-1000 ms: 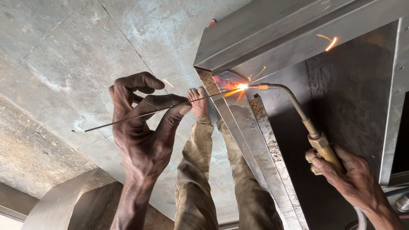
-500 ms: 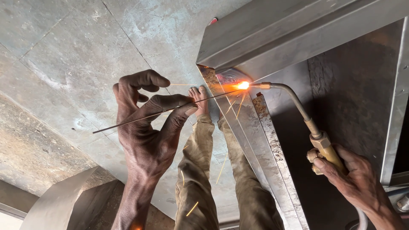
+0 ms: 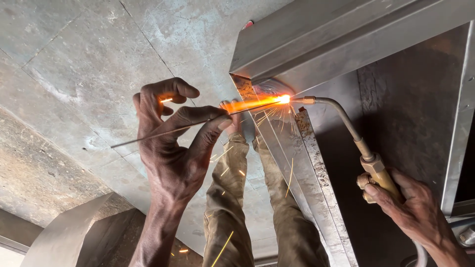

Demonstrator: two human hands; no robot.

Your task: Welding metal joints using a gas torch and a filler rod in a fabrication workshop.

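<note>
Brighter now at the flame (image 3: 282, 99), sparks raining down the steel frame (image 3: 297, 148). Left hand (image 3: 173, 148) pinching filler rod (image 3: 168, 132); right hand (image 3: 415, 207) closed around brass torch (image 3: 376, 170).

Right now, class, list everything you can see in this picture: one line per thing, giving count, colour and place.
filler rod: one, thin grey metal, pinched in the left hand, tip glowing orange at the flame
torch: one, brass with curved tube, right side, flame at the joint
sheet-metal frame: one, grey, upper right
sparks: many, orange, falling below the flame
concrete floor: grey, left
trouser legs: two, khaki, bottom centre
left hand: one, centre-left
right hand: one, lower right, grip on the torch
</note>
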